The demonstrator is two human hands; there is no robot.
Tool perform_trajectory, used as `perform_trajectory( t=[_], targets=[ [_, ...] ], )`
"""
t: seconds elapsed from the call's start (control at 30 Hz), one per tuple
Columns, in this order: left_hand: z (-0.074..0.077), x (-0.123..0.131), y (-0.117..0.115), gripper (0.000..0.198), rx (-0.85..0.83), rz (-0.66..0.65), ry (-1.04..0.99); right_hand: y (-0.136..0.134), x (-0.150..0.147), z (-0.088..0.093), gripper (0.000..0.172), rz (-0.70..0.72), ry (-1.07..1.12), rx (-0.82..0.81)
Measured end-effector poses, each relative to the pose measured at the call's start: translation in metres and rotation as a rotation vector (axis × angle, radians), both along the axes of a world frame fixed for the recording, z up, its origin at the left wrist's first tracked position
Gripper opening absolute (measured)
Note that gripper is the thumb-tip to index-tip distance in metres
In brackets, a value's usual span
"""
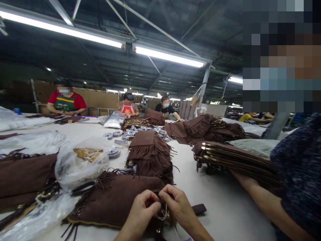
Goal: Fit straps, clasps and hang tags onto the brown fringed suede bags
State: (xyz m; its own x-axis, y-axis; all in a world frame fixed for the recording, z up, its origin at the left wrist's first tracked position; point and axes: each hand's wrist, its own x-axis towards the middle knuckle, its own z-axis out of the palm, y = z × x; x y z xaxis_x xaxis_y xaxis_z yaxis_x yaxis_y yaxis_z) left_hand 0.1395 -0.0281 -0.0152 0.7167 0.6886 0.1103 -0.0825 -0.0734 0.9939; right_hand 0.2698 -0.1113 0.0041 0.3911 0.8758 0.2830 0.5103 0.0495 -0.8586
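Observation:
A dark brown fringed bag (117, 197) lies flat on the table in front of me. My left hand (142, 212) is closed in a pinch at the bag's right end; whatever its fingers hold is hidden. Close beside it, my right hand (179, 204) pinches a thin whitish string (165, 211), which hangs below the fingertips near some gold-coloured hardware. The fingertips of both hands nearly meet. A dark strap (199, 209) sticks out to the right of my right hand.
A clear plastic bag of brown tags with strings (87, 154) stands at left, beside another brown bag (25, 177). A fringed stack (150, 150) lies ahead. At right, a co-worker's arm (265, 197) supports stacked brown bags (225, 160). Other people work across the table (220, 201).

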Motion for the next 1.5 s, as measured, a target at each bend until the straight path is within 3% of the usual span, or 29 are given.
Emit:
perform_trajectory(
  t=[0.13, 0.37, 0.57, 0.73, 1.0, 1.23, 1.4, 1.5],
  targets=[
    [-0.007, 0.004, -0.007, 0.015, 0.137, 0.041, 0.067, 0.002, -0.005, -0.005, 0.026, 0.024, -0.039, 0.031],
    [-0.005, 0.000, -0.005, 0.015, 0.155, 0.047, 0.091, -0.003, 0.000, -0.002, 0.028, 0.063, 0.135, -0.083],
    [0.007, -0.009, -0.003, 0.012, 0.400, -0.121, 0.186, -0.014, 0.005, 0.012, 0.015, 0.056, -0.035, -0.062],
    [0.002, -0.010, 0.002, 0.018, 0.492, -0.087, 0.164, -0.015, 0.000, 0.018, 0.015, 0.078, -0.150, -0.101],
    [0.006, -0.009, 0.008, 0.022, 0.216, 0.039, 0.021, -0.012, -0.001, 0.024, 0.022, 0.139, -0.234, -0.109],
    [0.008, -0.006, 0.011, 0.026, 0.045, 0.098, -0.061, -0.002, 0.002, 0.018, 0.014, 0.223, 0.050, -0.276],
    [0.007, -0.008, 0.013, 0.022, -0.179, -0.053, 0.005, -0.002, 0.004, 0.013, 0.015, 0.213, 0.101, -0.263],
    [0.008, -0.009, 0.009, 0.027, -0.150, -0.156, 0.042, -0.003, 0.005, 0.011, 0.015, 0.209, 0.102, -0.253]
  ],
)
